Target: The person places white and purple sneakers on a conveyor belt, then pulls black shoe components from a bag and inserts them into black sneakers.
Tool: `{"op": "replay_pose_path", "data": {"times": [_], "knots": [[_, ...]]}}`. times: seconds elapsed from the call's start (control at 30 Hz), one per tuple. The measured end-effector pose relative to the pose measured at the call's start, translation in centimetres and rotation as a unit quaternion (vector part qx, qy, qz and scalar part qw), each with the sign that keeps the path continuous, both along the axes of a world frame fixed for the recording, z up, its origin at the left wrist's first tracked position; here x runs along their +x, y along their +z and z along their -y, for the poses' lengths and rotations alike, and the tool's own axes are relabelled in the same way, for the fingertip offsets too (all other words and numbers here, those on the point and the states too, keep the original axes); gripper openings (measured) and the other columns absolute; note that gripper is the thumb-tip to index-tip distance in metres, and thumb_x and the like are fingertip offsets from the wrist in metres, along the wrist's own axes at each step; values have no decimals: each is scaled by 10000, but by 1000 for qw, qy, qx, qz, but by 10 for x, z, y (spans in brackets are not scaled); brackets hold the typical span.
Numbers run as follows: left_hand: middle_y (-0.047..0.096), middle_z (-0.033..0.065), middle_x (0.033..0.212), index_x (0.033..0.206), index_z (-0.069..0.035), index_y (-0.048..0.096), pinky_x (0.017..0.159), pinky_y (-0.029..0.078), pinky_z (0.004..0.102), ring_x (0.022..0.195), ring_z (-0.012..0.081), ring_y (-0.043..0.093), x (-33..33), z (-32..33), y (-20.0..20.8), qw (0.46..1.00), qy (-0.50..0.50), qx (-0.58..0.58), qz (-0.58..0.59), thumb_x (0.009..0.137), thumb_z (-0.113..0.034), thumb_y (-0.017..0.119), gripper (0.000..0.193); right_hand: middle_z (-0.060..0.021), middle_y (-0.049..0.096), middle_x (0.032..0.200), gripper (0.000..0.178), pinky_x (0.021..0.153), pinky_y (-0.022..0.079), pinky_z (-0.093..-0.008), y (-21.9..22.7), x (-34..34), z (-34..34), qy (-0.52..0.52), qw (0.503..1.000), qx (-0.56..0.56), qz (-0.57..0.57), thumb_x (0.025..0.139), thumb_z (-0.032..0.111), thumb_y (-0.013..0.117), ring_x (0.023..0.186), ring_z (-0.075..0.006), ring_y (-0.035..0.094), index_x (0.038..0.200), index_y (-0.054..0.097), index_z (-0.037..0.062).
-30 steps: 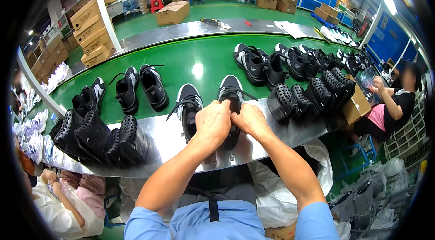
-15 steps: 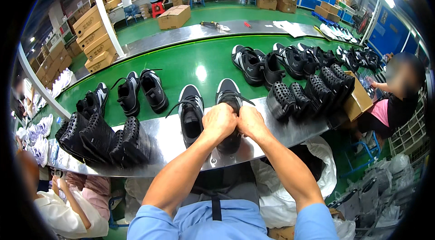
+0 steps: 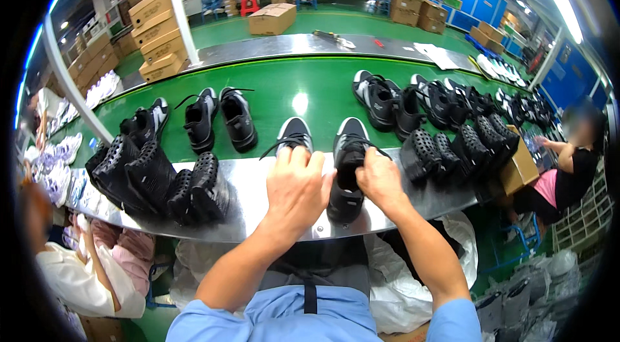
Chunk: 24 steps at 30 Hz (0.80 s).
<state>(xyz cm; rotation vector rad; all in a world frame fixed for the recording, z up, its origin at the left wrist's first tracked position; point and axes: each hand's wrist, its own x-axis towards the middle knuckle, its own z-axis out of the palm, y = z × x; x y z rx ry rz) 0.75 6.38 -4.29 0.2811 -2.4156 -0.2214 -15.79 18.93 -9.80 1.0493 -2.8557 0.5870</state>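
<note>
Two black-and-grey sneakers stand side by side before me, toes pointing away. Over the left sneaker (image 3: 294,127) is my left hand (image 3: 294,190), its fingers bent down across the lacing and its thumb held apart toward the other shoe. The fingertips are hidden behind the knuckles. My right hand (image 3: 380,180) is closed against the right side of the right sneaker (image 3: 345,206), just below a loose lace end (image 3: 381,152). What its fingers pinch, if anything, is hidden. The right sneaker's opening shows between my hands.
Black perforated shoe-like pieces (image 3: 205,190) stand on the metal ledge (image 3: 248,206) at both sides. More black sneakers (image 3: 237,121) rest on the green belt (image 3: 290,87). A co-worker (image 3: 568,161) sits right beside a carton (image 3: 518,171); another person (image 3: 90,264) sits left.
My left hand has left the right sneaker and moved over the left one. My right hand has shifted to the right sneaker's outer side, uncovering its opening. The view has turned slightly left.
</note>
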Motion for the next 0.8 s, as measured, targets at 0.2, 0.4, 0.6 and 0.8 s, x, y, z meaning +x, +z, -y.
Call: {"op": "replay_pose_path", "data": {"times": [0.2, 0.4, 0.6, 0.8], "knots": [[633, 255, 1065, 1015, -27, 717, 905, 546, 481, 1055, 457, 644, 30, 30, -69, 959, -25, 254, 123, 802, -316, 871, 391, -321, 694, 892, 286, 841, 546, -571, -1, 4, 18, 79, 993, -79, -23, 849, 165, 655, 871, -506, 681, 1014, 545, -41], [629, 291, 1292, 1296, -29, 639, 1040, 523, 458, 1214, 461, 620, 81, 33, -22, 967, -104, 231, 24, 844, -305, 845, 567, -237, 719, 845, 519, 709, 545, -436, 30, -15, -14, 79, 993, -34, 76, 839, 318, 818, 751, -351, 712, 1162, 677, -62], [699, 186, 1001, 1030, 19, 715, 841, 542, 407, 911, 364, 676, 233, 163, 56, 930, 307, -75, -186, 968, -75, 681, 117, -81, 725, 808, 275, 595, 525, -227, 86, 33, -27, 63, 952, -201, 222, 951, 59, 717, 658, -89, 643, 1175, 658, -88], [685, 223, 1147, 1207, 52, 705, 965, 507, 484, 1081, 418, 643, 353, 348, 49, 814, 571, -92, -48, 896, -458, 772, 601, -86, 736, 822, 222, 600, 530, -215, 94, 59, -20, 131, 923, -214, 292, 971, 62, 699, 666, -97, 680, 1151, 666, -63]]}}
